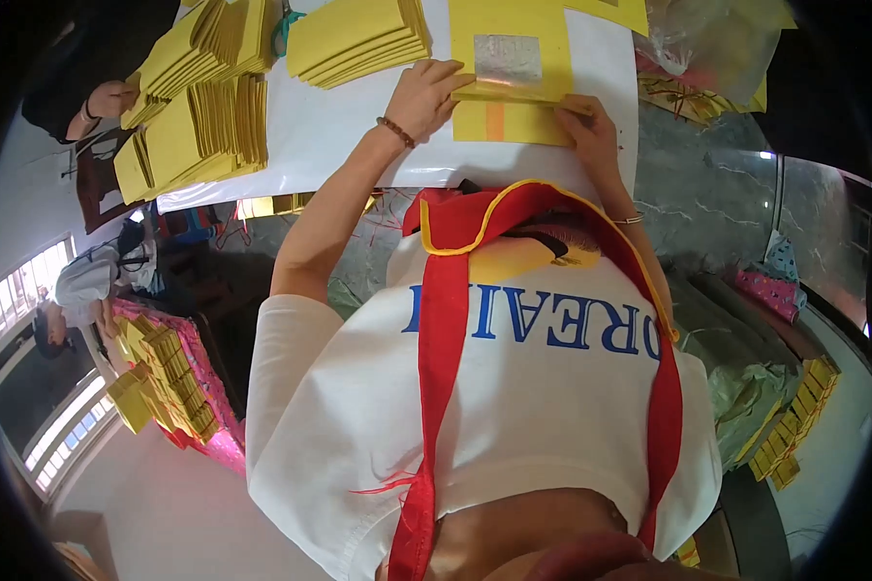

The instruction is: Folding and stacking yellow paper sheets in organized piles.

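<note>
A yellow paper sheet [559, 48] with a silver foil rectangle [509, 60] and an orange strip lies on the white-covered table, with a raised crease running across it below the foil. My left hand [426, 100] holds the left end of that crease between thumb and fingers, a beaded bracelet on its wrist. At the right end, my right hand [591, 134] pinches the same sheet, its thumb near the edge. Left of my left hand sits a fanned stack of folded yellow paper [358, 41].
More yellow paper stacks [199, 126] fill the table's left end, where another person's hand [113, 99] touches them. Teal-handled scissors [283, 34] lie between stacks. A clear plastic bag [712, 39] is at the far right. Another person stands by yellow bundles [170, 373] at the left.
</note>
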The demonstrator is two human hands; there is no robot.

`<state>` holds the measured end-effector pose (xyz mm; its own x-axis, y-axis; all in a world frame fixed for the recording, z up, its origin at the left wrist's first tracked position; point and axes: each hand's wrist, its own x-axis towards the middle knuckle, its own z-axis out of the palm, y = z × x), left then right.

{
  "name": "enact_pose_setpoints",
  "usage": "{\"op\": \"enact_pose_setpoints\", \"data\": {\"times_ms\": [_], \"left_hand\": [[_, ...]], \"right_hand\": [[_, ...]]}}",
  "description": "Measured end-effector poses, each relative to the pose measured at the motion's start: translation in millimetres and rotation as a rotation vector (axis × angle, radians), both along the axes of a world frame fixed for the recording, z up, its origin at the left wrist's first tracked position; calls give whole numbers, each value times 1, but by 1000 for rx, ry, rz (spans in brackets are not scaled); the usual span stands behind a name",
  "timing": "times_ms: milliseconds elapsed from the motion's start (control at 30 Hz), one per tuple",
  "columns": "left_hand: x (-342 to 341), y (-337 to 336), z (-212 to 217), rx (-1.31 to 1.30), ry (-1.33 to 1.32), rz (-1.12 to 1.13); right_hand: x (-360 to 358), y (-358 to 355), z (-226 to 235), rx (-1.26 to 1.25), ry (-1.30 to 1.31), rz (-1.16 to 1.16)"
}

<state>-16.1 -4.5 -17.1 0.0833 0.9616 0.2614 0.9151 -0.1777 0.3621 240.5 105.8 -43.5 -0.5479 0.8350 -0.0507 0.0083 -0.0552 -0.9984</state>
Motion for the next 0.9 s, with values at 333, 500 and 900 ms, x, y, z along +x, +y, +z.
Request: {"op": "enact_pose_setpoints", "data": {"times_ms": [333, 500, 900], "left_hand": [[17, -41, 17, 36, -86, -211], [32, -41, 19, -21, -290, 72], [36, -10, 1, -225, -749, 453]], "right_hand": [[25, -13, 37, 899, -222, 251], [21, -15, 17, 328, -235, 336], [-14, -7, 36, 340, -486, -36]]}}
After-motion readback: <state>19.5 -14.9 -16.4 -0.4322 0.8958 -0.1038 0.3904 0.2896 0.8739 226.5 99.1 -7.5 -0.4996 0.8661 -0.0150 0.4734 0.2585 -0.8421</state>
